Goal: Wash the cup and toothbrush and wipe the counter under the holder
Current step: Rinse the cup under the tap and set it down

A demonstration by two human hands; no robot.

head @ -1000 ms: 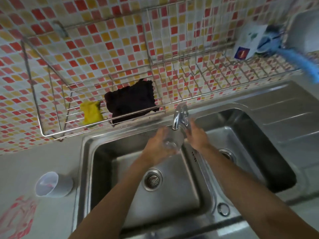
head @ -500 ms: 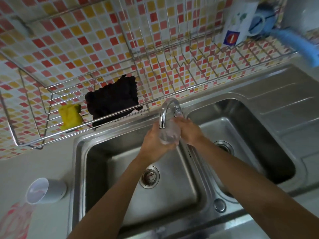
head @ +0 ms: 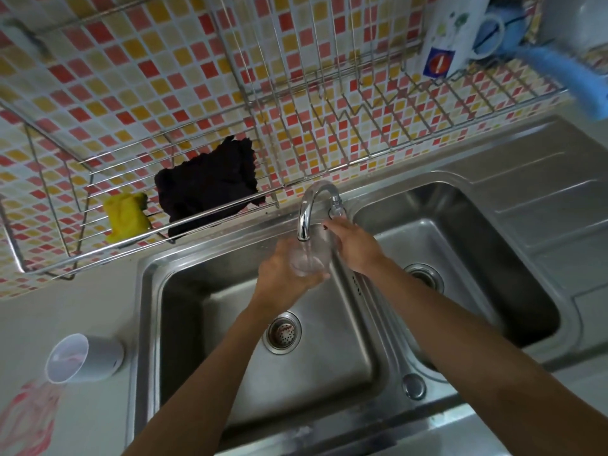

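Under the spout of the chrome tap (head: pixel 312 205) I hold a clear cup (head: pixel 311 258) over the left sink basin (head: pixel 296 357). My left hand (head: pixel 284 278) wraps around the cup from below and the left. My right hand (head: pixel 353 245) rests on the cup's right side, fingertips near its rim. Water seems to run into the cup. A white holder (head: pixel 87 358) lies on its side on the grey counter (head: pixel 65 311) at the left, open end facing left. No toothbrush is visible.
A wire rack (head: pixel 210 222) on the tiled wall holds a yellow sponge (head: pixel 125 215) and a dark cloth (head: pixel 207 185). Farther right on the rack sit a white carton (head: pixel 450 34), a blue mug (head: pixel 496 34) and a blue brush (head: pixel 566 80). The right basin (head: pixel 460 258) adjoins a drainboard.
The view has shifted left and closer. Both hands stay on the cup under the tap, and the cup has turned slightly in them.
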